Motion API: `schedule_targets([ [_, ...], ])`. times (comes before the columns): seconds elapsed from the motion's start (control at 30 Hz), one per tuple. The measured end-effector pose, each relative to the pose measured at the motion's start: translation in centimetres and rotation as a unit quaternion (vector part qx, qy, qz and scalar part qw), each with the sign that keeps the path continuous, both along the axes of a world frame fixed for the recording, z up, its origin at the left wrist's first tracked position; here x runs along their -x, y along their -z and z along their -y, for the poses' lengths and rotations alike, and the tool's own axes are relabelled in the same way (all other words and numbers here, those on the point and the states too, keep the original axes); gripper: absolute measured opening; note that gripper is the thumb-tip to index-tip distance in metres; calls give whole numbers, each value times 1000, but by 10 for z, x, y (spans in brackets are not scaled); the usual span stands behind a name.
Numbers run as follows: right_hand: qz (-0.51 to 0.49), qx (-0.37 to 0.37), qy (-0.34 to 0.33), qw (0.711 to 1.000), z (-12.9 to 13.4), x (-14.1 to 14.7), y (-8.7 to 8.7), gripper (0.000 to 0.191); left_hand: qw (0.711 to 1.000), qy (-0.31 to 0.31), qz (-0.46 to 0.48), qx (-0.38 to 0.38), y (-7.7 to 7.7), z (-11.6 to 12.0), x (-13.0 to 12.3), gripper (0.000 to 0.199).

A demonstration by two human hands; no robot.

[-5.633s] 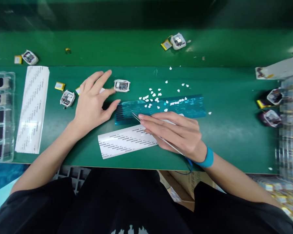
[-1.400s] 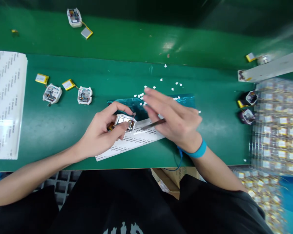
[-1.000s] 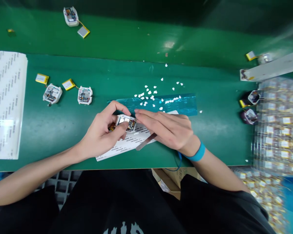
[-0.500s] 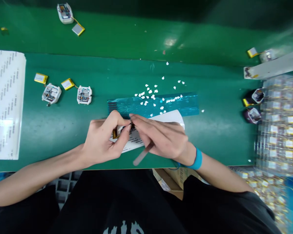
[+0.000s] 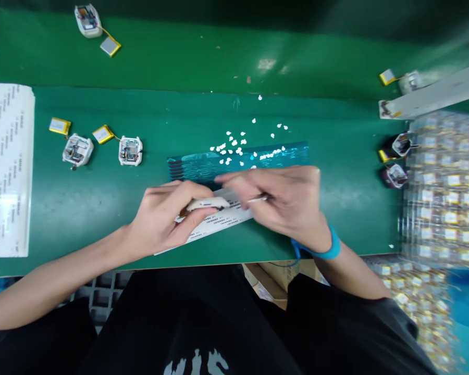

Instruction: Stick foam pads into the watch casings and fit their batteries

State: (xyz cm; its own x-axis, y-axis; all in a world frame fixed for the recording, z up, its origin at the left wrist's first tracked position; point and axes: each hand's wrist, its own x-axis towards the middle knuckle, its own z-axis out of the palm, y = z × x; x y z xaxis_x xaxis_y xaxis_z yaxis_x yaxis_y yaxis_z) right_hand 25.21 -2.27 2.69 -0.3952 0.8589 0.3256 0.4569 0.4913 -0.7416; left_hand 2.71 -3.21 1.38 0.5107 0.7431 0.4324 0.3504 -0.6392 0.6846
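My left hand (image 5: 166,216) pinches a small white device housing (image 5: 208,203), tilted on edge, between thumb and fingers. A bit of yellow-brown shows at the housing's left end; its inside is hidden from me. To the right, apart from the housing, my right hand (image 5: 283,200) is closed and blurred by motion. A slim tweezers-like tool (image 5: 258,198) sticks out between its fingers. Beneath both hands lies a white printed sheet (image 5: 209,229). Behind them is a blue film strip (image 5: 300,153) with several small white round stickers (image 5: 239,151) on and around it.
Two open white housings (image 5: 130,151) with wired batteries (image 5: 102,134) lie at left, beside a large printed sheet (image 5: 8,172). Another housing (image 5: 88,21) sits at the back. Dark housings (image 5: 394,175) and clear stacked trays (image 5: 441,192) stand at right, below a white bar (image 5: 433,91).
My right hand has pulled away from the housing to the right, and its tool has swung round. My left hand keeps the housing, now more exposed. The view has shifted slightly.
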Motion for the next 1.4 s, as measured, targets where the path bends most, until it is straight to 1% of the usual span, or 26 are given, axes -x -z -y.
schedule_targets([
  [0.07,29,-57,63,996,0,-14,-5,40,998,49,-21,-27,2,3,-2,5],
  [0.1,33,-72,106,991,1,-21,-7,44,995,73,-40,-51,3,5,-3,6],
  [0.13,30,-80,145,986,3,-29,-8,48,991,91,-61,-78,4,7,-6,7],
  [0.17,25,-74,169,982,5,-36,-9,51,986,104,-84,-103,5,9,-8,8],
  [0.2,16,-50,175,983,8,-42,-8,55,981,113,-105,-122,7,11,-10,9],
  [0.23,1,-12,163,987,11,-48,-6,57,976,120,-123,-132,9,13,-12,11],
  [0.27,-15,39,136,990,14,-52,-3,55,973,126,-139,-135,11,14,-13,13],
  [0.33,-41,129,78,988,19,-58,6,44,969,137,-164,-129,14,15,-15,18],
  [0.37,-49,163,65,983,20,-59,12,37,967,142,-170,-123,16,14,-15,20],
  [0.43,-75,213,73,971,21,-60,22,28,966,153,-172,-117,18,12,-14,23],
  [0.5,-108,245,94,959,21,-58,29,27,966,160,-169,-116,19,10,-13,23],
  [0.57,-130,255,100,953,21,-56,32,28,965,166,-168,-113,19,8,-12,22],
  [0.77,-130,234,98,959,19,-53,31,17,958,188,-184,-111,20,7,-10,20],
  [0.87,-126,246,98,956,18,-52,30,20,956,199,-187,-110,21,6,-9,18],
  [1.0,-109,261,96,954,16,-52,29,24,957,203,-183,-99,21,5,-9,20],
  [1.17,-97,262,55,959,14,-59,31,19,962,184,-189,-73,21,5,-10,17],
  [1.23,-116,272,47,954,14,-62,34,20,964,174,-190,-67,21,5,-11,18],
  [1.33,-180,282,63,940,13,-64,37,24,962,175,-199,-71,23,6,-11,19],
  [1.4,-212,282,76,932,12,-61,34,22,962,179,-188,-83,23,6,-10,21],
])
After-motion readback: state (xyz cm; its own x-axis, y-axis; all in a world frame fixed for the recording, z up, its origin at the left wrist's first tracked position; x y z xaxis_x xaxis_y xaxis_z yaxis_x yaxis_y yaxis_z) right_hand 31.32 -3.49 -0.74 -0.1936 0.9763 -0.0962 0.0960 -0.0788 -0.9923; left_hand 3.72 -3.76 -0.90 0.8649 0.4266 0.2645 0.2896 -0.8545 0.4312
